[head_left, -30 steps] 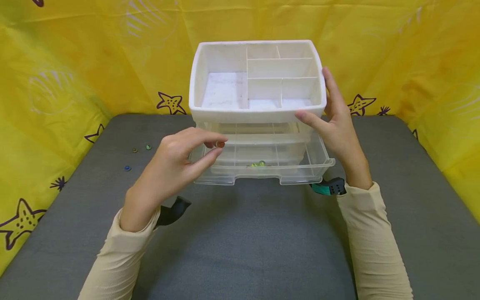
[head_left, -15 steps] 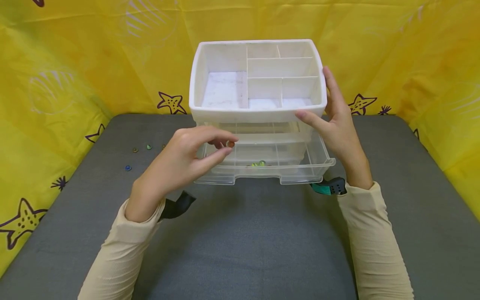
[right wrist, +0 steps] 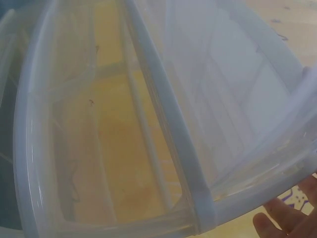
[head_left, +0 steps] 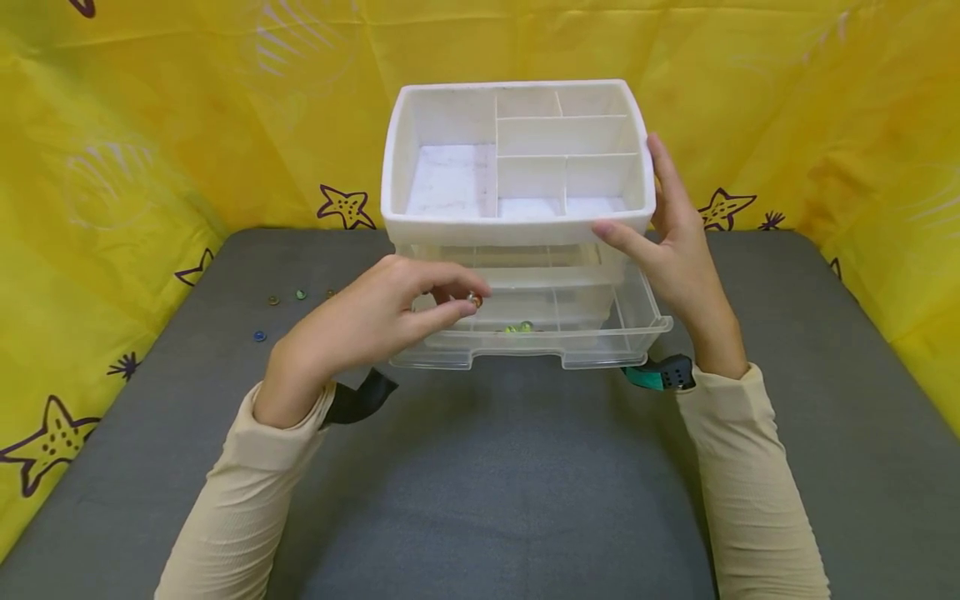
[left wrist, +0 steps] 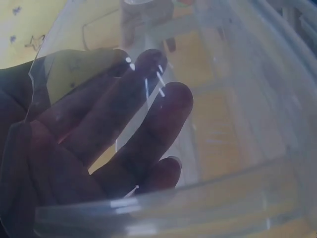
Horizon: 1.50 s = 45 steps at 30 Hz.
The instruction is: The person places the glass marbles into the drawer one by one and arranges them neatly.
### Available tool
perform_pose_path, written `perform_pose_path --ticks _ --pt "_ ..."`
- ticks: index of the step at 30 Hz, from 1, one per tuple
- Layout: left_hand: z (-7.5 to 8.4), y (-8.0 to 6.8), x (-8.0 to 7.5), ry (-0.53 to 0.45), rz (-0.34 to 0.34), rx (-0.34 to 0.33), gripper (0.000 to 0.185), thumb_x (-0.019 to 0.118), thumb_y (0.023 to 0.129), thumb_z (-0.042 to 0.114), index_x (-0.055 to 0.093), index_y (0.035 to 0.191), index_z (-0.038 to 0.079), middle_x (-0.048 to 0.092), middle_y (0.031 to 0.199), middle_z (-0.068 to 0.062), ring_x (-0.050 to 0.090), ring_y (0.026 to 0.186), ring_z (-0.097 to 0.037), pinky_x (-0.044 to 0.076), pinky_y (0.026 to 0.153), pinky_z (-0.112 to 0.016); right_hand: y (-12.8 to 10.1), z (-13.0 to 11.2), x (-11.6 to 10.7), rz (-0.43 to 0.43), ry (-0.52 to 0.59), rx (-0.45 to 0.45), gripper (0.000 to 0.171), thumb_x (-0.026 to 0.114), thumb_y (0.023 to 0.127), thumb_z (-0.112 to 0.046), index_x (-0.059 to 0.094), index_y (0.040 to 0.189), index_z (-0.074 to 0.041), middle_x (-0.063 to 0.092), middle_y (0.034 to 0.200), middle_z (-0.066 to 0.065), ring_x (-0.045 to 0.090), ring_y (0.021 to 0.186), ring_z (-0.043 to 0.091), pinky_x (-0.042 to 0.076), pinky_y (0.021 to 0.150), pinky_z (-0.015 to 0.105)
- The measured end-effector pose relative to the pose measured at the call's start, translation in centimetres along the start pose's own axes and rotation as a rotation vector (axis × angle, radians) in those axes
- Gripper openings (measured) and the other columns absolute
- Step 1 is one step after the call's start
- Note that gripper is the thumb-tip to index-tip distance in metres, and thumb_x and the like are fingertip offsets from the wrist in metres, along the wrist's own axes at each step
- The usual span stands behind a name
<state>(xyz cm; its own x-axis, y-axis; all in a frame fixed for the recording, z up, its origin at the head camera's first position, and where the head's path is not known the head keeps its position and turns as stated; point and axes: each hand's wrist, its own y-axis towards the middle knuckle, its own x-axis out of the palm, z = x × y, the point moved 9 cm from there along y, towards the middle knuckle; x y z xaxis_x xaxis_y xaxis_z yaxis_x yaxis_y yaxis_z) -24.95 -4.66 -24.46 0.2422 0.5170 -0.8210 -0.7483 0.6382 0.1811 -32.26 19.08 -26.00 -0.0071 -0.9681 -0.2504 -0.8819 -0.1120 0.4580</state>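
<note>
- Head view: marble [head_left: 475, 300] is pinched by left hand [head_left: 378, 310] above drawer [head_left: 585, 343].
- Box [head_left: 495, 231] is gripped at front right corner by right hand [head_left: 675, 258], likely for steadiness.

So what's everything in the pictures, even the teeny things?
Table: one, grey, underneath
Backdrop: one, yellow, behind and at both sides
Organiser: one, white, on the table
Clear drawer: one, colourless, jutting from the organiser's front
Drawer marbles: at least two, yellow-green, inside the clear drawer
Held marble: one, orange, at the clear drawer
Loose marbles: four, blue, green and two brownish, table's left
Straps: two, left black, right teal-and-black, at wrists
Sleeves: two, cream, forearms
Left fingers: one hand's, pinching the held marble
Right fingers: one hand's, holding the organiser
</note>
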Motion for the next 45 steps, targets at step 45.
perform_pose_path --ticks 45 --pt "0.1 -0.17 -0.51 0.0 0.14 0.055 0.02 0.064 0.096 0.012 0.075 0.112 0.014 0.074 0.093 0.005 0.061 0.082 -0.004 0.051 0.075 -0.028 0.05 0.21 0.0 0.0 -0.022 0.012 0.09 0.074 0.088 -0.013 0.02 0.158 -0.032 0.039 0.155 -0.001 0.054 0.118 0.022 0.057 0.09 0.026"
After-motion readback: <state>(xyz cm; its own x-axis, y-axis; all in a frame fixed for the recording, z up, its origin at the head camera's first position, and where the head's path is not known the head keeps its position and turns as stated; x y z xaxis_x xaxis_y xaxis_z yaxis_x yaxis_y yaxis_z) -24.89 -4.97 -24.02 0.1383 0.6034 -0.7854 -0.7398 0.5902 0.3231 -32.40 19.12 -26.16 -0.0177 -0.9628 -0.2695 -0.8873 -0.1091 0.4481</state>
